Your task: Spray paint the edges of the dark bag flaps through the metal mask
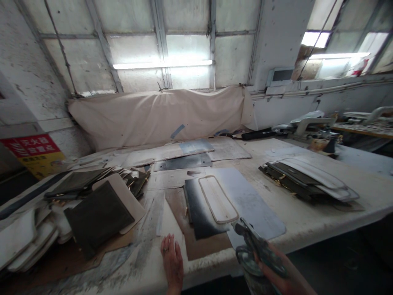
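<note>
My right hand (275, 266) is wrapped round a grimy spray gun (250, 239) with a cup beneath it, nozzle towards the work. My left hand (172, 258) lies open near the table's front edge, fingers stretched forward and holding nothing. Ahead of both hands is a dark panel (202, 229), whitish along part of its surface. A pale rounded panel with a tan border (218, 198) rests over it. Partly beneath them are a brown sheet (196, 250) and a grey-white board (260, 213).
Dark leather-like pieces (101, 215) and pale panels (27, 241) are heaped at left. Another stack of dark and white pieces (307, 180) lies at right. Flat boards (184, 162) cover the table's back, before a draped cloth (166, 116). Sewing machines (316, 123) stand far right.
</note>
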`<state>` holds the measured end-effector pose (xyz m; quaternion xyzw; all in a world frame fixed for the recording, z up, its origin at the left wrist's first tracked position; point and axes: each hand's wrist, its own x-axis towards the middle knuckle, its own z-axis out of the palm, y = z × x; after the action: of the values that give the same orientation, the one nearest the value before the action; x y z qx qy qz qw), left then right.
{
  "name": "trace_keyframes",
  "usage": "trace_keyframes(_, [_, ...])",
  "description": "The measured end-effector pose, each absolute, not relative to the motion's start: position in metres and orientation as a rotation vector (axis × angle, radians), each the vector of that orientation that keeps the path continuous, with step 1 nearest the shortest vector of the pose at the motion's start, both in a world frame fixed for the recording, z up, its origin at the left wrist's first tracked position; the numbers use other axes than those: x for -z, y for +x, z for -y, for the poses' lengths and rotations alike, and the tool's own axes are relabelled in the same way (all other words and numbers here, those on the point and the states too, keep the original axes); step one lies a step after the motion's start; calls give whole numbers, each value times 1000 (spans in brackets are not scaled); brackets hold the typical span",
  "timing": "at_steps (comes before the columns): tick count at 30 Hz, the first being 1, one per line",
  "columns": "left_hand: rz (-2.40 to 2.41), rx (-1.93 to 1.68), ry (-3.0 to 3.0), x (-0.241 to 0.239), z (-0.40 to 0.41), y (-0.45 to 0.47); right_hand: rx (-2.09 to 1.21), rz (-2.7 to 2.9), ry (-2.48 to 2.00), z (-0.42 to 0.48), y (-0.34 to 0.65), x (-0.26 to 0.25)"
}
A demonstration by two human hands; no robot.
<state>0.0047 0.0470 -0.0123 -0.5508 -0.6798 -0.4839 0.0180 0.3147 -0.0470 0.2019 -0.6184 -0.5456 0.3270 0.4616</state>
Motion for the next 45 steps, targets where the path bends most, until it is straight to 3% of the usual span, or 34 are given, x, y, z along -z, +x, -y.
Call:
trace_keyframes(24, [2059, 1444, -1744, 16, -49, 4, -810, 1273, -1546, 54, 347, -178])
trace_keyframes(45, [2074, 1350, -1790, 13, -48, 5, -830, 1380, -1549, 71, 323, -192])
